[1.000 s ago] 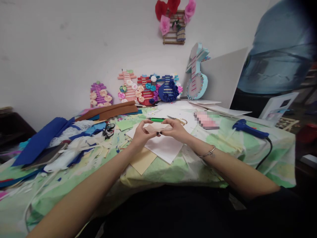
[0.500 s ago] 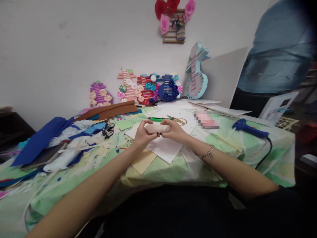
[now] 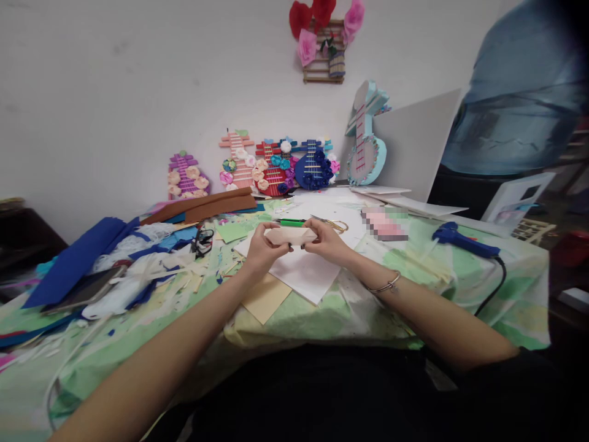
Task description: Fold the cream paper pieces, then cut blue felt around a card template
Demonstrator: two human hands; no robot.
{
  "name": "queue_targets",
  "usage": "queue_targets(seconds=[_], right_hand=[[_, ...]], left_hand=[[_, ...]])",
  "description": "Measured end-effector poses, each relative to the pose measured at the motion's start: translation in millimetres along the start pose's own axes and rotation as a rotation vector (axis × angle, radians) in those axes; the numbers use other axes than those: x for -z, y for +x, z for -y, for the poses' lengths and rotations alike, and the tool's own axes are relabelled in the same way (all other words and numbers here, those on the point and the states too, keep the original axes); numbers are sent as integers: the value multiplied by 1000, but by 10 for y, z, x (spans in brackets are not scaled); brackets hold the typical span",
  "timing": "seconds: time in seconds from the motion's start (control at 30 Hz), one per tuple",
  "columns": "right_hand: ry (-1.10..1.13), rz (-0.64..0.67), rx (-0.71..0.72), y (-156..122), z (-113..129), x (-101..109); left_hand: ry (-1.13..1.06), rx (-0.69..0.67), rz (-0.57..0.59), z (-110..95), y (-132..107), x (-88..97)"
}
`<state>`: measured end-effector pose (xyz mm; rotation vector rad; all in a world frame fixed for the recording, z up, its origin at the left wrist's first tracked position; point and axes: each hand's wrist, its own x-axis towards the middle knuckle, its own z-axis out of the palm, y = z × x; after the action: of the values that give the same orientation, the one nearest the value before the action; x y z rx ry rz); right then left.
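A small piece of folded pale paper (image 3: 291, 236) is held up between my two hands, above a white sheet (image 3: 307, 273) on the table. My left hand (image 3: 265, 248) pinches its left end between thumb and fingers. At the other end, my right hand (image 3: 326, 241) grips it the same way, a bracelet on that wrist. Just behind the hands lie a green pen (image 3: 291, 221) and gold-handled scissors (image 3: 339, 226), partly covered by my right hand. A tan paper square (image 3: 265, 299) rests under the white sheet's near left side.
On the right lies a blue glue gun (image 3: 467, 239) with its cord, near a blurred pink object (image 3: 384, 224). Felt, lace and scraps, including a blue sheet (image 3: 85, 261), crowd the left. Decorated lute-shaped crafts (image 3: 271, 169) lean on the wall. A large water bottle (image 3: 515, 92) stands at right.
My hands have drawn slightly apart at the thumbs, and more of the folded paper shows between them. Both hands keep hold of it. The rest of the table is unchanged.
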<state>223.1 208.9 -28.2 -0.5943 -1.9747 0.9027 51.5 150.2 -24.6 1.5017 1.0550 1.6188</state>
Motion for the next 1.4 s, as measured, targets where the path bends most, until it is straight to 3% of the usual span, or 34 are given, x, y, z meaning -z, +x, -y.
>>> queue_targets(seconds=[0.27,0.73,0.97,1.4], right_hand=[[-15,20,-12,-18,77,-17],[1,42,-2,13,-72,9],[-5,60,-1,-30,41,12],[-89,-28,57,-14,29,42]], left_hand=[[-18,26,60,24,-16,-33],[-11,13,1,27,16,1],[-18,38,71,10,-16,-15],[12,72,120,-3,-2,45]])
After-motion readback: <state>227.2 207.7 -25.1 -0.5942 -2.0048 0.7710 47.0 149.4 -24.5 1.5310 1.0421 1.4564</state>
